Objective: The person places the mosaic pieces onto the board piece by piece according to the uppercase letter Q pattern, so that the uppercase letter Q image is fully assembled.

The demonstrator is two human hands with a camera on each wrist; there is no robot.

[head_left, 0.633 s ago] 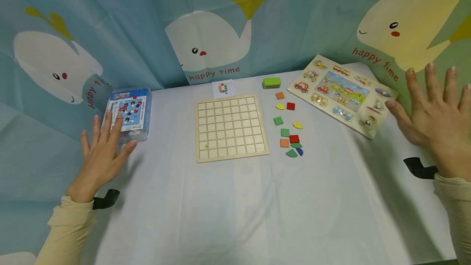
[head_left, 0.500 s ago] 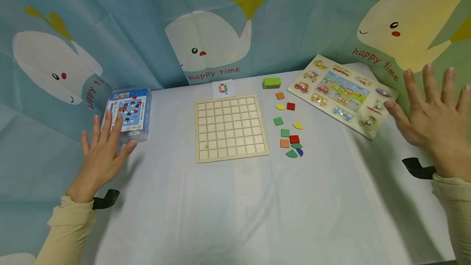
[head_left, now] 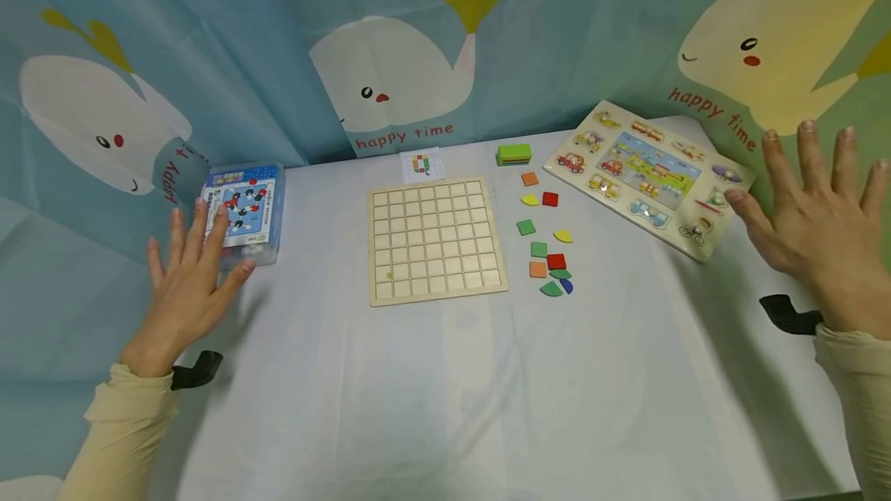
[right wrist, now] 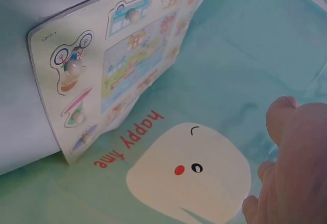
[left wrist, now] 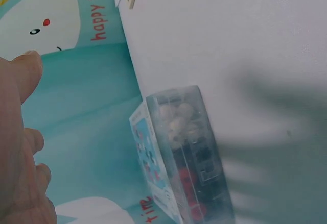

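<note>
1. Far left of the frame: the left hand (head_left: 186,288) is spread and grasps nothing. Its fingertips overlap the plastic box (head_left: 244,207) in the head view, but the left wrist view shows a gap; a careless drop could knock it.
2. Upper left: that box lies label up near the back of the worktop (head_left: 431,393), beside the curtain (head_left: 271,83); a backward shove might push it over the edge.
3. Centre: the grid board (head_left: 437,238) lies flat, with the printed card (head_left: 421,166) just behind; a dragging sleeve could skew either.
4. Right of centre: below the green-topped stack (head_left: 513,155) lie loose tiles. The lower red square (head_left: 556,262) sits tightly among neighbours, so pinching it may scatter them.
5. Upper right: the peg puzzle (head_left: 650,172) sits askew near the back edge; a bump might slide it off.
6. Far right: the right hand (head_left: 824,230) is spread, holding nothing; its thumb could clip the puzzle if lowered blindly.
</note>
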